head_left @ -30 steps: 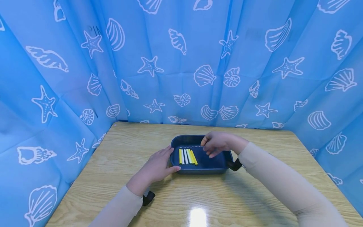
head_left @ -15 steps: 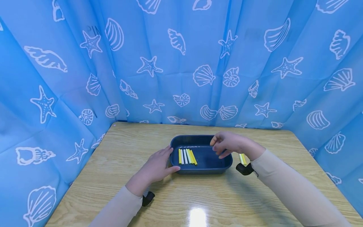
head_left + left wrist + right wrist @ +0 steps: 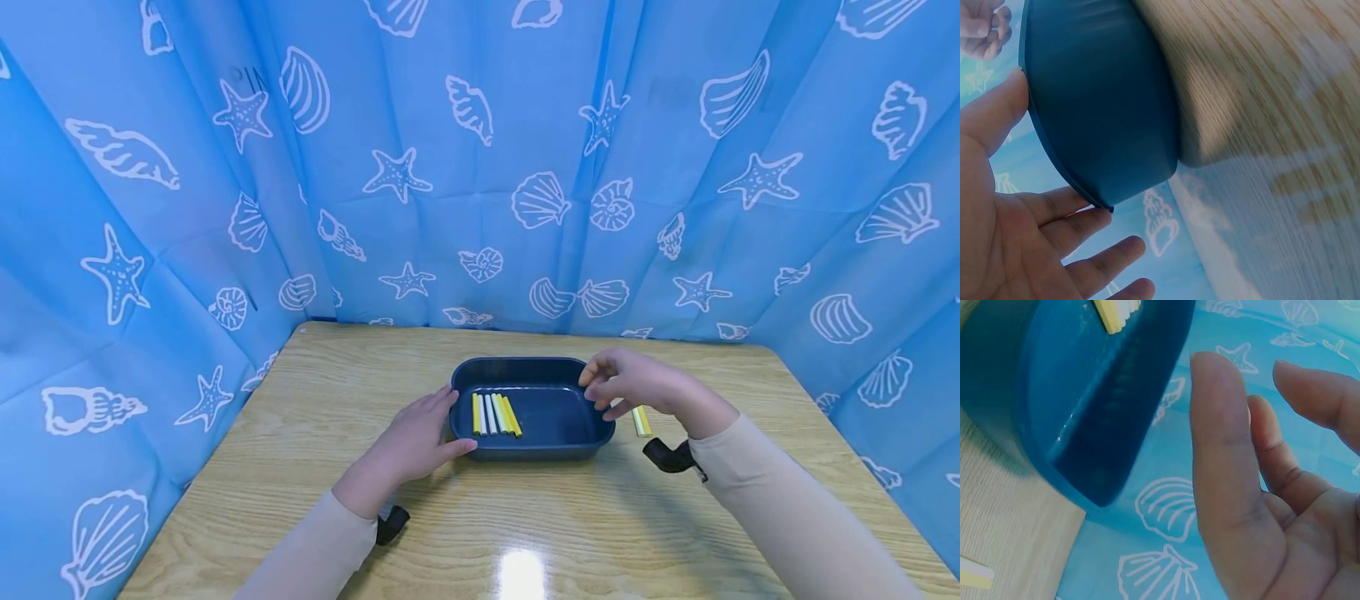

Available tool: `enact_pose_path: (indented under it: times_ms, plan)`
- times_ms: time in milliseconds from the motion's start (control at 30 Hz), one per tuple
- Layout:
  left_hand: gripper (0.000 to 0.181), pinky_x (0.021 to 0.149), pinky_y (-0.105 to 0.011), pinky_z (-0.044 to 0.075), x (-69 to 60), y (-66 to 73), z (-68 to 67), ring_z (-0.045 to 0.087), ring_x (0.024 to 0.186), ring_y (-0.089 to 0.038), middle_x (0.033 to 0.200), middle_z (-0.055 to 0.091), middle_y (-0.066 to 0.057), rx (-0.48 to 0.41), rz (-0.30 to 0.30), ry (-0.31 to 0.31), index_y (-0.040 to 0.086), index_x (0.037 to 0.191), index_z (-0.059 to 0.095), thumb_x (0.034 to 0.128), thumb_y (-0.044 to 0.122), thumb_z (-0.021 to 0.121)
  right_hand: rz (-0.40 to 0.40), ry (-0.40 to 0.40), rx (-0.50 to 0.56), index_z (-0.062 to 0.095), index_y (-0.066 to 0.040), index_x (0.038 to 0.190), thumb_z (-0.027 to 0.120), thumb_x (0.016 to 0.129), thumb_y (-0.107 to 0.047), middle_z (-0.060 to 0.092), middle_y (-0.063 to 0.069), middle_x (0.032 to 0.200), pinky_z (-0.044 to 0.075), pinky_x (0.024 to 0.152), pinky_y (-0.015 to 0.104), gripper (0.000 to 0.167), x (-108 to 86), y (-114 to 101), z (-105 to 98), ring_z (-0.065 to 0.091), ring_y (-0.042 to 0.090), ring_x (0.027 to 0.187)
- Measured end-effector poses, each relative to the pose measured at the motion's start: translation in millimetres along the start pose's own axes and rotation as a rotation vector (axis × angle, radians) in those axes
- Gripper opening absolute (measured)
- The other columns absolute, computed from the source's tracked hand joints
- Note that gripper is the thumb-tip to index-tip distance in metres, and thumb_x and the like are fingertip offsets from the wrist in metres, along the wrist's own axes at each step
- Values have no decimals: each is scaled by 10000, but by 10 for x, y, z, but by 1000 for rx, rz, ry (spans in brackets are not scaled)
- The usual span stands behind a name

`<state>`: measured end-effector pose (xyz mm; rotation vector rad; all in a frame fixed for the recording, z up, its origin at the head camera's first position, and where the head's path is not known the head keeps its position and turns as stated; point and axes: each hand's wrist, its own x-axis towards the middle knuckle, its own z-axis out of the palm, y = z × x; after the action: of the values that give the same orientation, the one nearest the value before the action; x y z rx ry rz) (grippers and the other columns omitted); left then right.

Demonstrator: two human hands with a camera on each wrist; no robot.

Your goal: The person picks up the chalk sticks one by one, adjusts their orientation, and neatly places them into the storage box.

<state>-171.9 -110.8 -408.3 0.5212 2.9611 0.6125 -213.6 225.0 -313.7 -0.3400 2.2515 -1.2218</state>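
A dark blue oblong tray stands on the table. Several yellow and white chalk sticks lie side by side in its left part. My left hand touches the tray's left end, thumb and fingertips against the rim; in the left wrist view the ring and little fingers stick out free. My right hand hovers over the tray's right end, holding nothing; the right wrist view shows its thumb and fingers loosely bent and apart. More chalk, white and yellow, lies right of the tray, partly hidden by that hand.
The wooden table reaches back to a blue curtain with white shells and starfish. Black wrist mounts jut from under the sleeves. Light glares on the tabletop near the front.
My right hand has moved right, from over the middle of the tray to its right end, uncovering chalk on the table. The left hand, tray and chalk inside have stayed put.
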Motion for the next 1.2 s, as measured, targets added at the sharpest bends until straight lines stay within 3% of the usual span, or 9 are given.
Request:
enact_pose_path:
  times_ms: [367,633,1000,1200]
  plan:
    - [856,1187,-526,259,0,-9,12,309,1468,-351,1605,321,-156,0,-3,-3,38,1548,357,922,532,669,-25,50,9,526,114,1221,587,1007,-81,577,148,1037,596,802,463,296,-155,156,-89,608,272,904]
    - [857,1185,-528,261,-1,-10,11,313,1465,-357,1601,327,-162,0,3,-1,29,1544,359,924,536,664,-42,88,19,525,114,1218,608,995,-77,577,161,1057,589,818,465,305,-248,381,-142,617,285,934]
    - [855,1184,-530,262,-8,8,-13,310,1466,-361,1601,323,-168,2,7,-6,27,1545,357,925,528,668,-22,252,-4,504,147,1230,553,1017,-52,561,182,1061,586,824,470,296,-253,773,-209,626,304,943]
    - [852,1182,-532,265,-11,18,-25,315,1463,-363,1596,330,-173,-5,8,-4,20,1540,363,924,522,671,34,316,0,494,165,1228,548,1020,-51,570,168,1023,592,812,452,305,-166,954,-220,623,274,899]
